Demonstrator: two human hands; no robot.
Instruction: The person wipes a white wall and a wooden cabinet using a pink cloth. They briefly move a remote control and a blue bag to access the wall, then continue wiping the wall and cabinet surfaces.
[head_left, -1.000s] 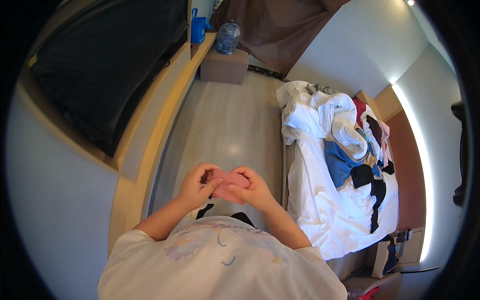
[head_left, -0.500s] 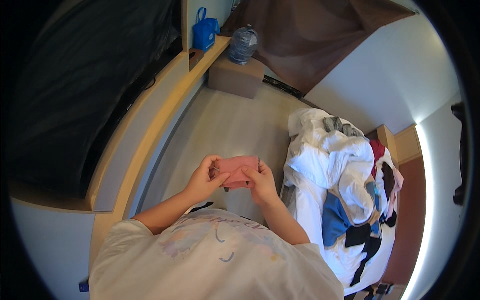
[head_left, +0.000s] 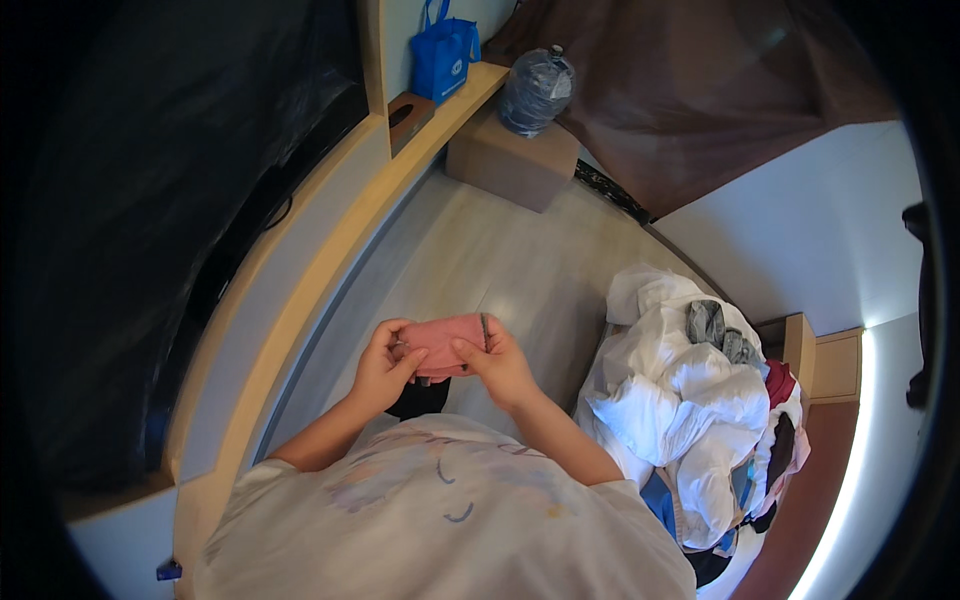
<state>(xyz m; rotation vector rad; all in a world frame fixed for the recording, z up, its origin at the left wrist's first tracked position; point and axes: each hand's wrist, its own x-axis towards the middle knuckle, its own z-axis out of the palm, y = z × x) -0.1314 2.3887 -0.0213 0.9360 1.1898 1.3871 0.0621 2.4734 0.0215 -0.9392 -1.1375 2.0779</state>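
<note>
Our left hand (head_left: 380, 368) and right hand (head_left: 503, 370) pinch opposite ends of a soft pink, grey-edged cloth (head_left: 440, 342) in front of us. Handling it seems the step; any next move calls for light, even grips. We cannot tell what the blue fabric tote bag (head_left: 439, 66) or clear, round plastic jug (head_left: 538, 95) contains.

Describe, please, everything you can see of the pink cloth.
The cloth is pink, soft-looking, seemingly folded, roughly rectangular, with a dark edge at its right end. Held up over the floor, it is gripped at its left end by the left hand and at its right by the right hand, thumbs on its near face.
</note>
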